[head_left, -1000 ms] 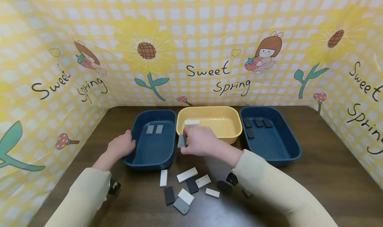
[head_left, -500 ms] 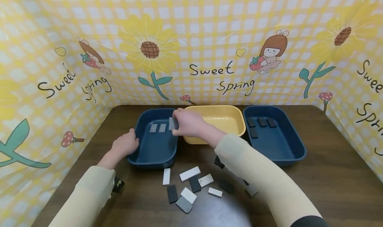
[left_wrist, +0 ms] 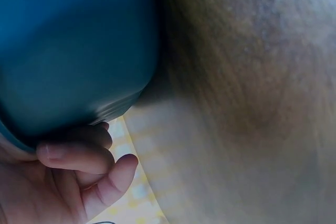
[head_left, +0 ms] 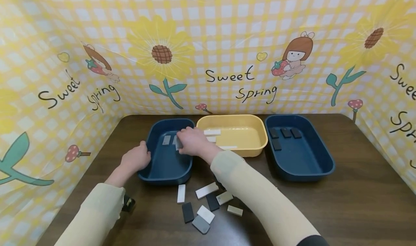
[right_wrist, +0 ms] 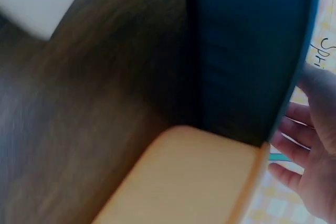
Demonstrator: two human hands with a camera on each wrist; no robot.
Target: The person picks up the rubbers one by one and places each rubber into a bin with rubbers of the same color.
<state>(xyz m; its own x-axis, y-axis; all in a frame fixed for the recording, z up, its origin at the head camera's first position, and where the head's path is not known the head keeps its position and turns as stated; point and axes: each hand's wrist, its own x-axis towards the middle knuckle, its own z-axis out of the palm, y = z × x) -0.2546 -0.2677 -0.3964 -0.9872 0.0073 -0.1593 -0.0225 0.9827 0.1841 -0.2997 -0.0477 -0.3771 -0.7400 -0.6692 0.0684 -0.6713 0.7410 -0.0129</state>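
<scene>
My left hand (head_left: 135, 157) grips the left rim of the left blue tray (head_left: 164, 168); in the left wrist view its fingers (left_wrist: 79, 157) curl against the tray's outer wall. Over the right part of that tray, my right hand (head_left: 193, 141) pinches a small grey rectangular block (head_left: 178, 143) between thumb and fingers. Inside the tray lies a light grey block (head_left: 166, 140), and a second is partly covered by the held one. In the right wrist view, the right hand (right_wrist: 315, 156) shows beyond the tray rims, and its block is hidden.
A yellow tray (head_left: 247, 151) with several white blocks adjoins on the right. Beyond it, another blue tray (head_left: 302, 166) holds several dark blocks. Loose white, black and grey blocks (head_left: 200, 224) lie on the wooden table (head_left: 156, 217) in front. A patterned cloth (head_left: 182, 29) hangs behind.
My right hand has carried the grey block left, from the front of the yellow tray to over the left blue tray, and lowered it there. My left hand has kept its place on the rim.
</scene>
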